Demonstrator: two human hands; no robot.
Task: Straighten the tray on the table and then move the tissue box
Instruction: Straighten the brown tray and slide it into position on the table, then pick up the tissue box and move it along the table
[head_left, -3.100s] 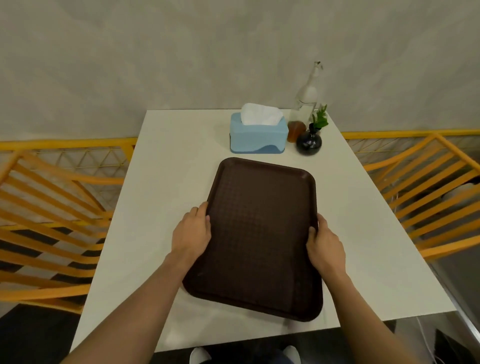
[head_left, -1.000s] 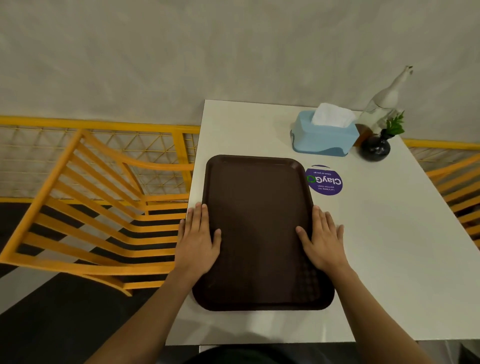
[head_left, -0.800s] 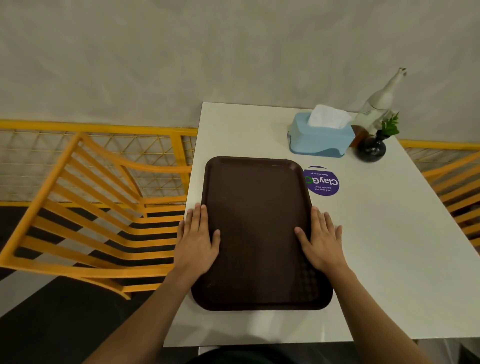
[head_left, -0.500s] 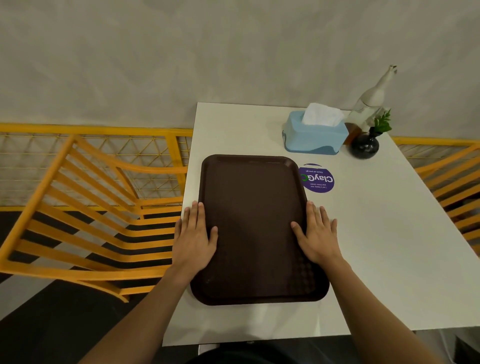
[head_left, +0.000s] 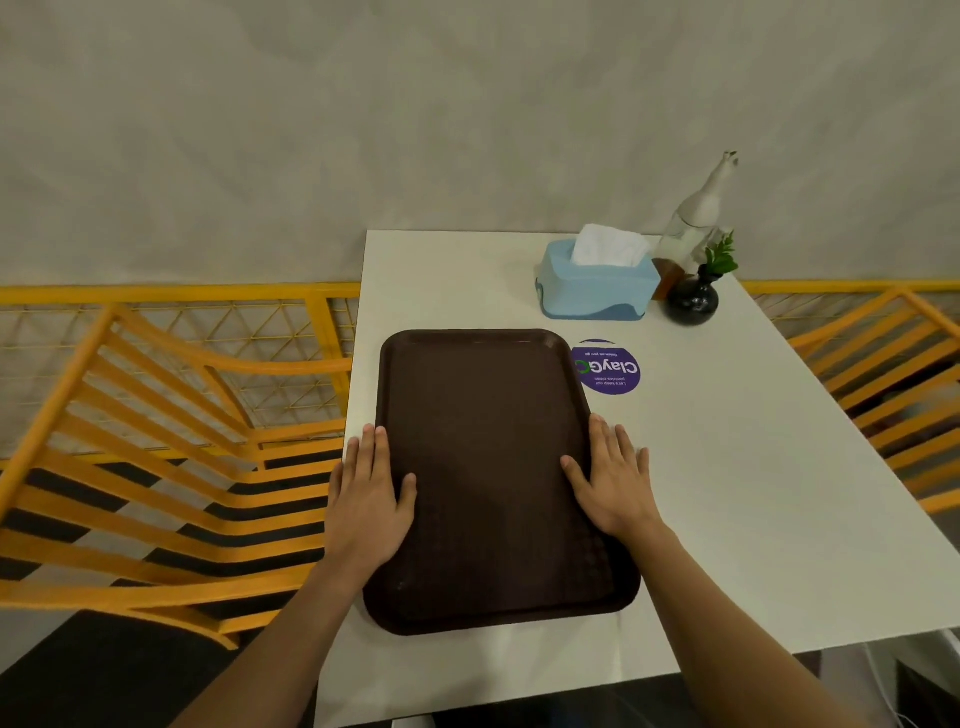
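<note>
- Your left hand (head_left: 370, 506) lies flat and spread wide on the left rim of the dark brown tray (head_left: 493, 467), fingers pointing toward the top of the frame; it grips nothing.
- Your right hand (head_left: 613, 480) lies the same way on the tray's right rim, open and flat, pressing rather than holding.
- The tray sits in the lower middle of the frame on the white counter (head_left: 753, 493), its long sides roughly parallel with the counter's left edge, so straightening looks close to done.
- Risk: the tray's left rim is just beside the counter's left edge. A further push leftward could slide it over the edge, toward the orange chair (head_left: 156, 467) in the left of the frame.
- The light blue tissue box (head_left: 595, 288) stands in the upper right of the frame, beyond the tray and apart from both hands, nearer your right one.
- Risk: a glass bottle (head_left: 693, 218) and a small dark vase (head_left: 692, 301) stand just beside the box on its right. Reaching carelessly or dragging the box rightward could topple them.
- A purple round sticker (head_left: 608, 369) lies between tray and box.
</note>
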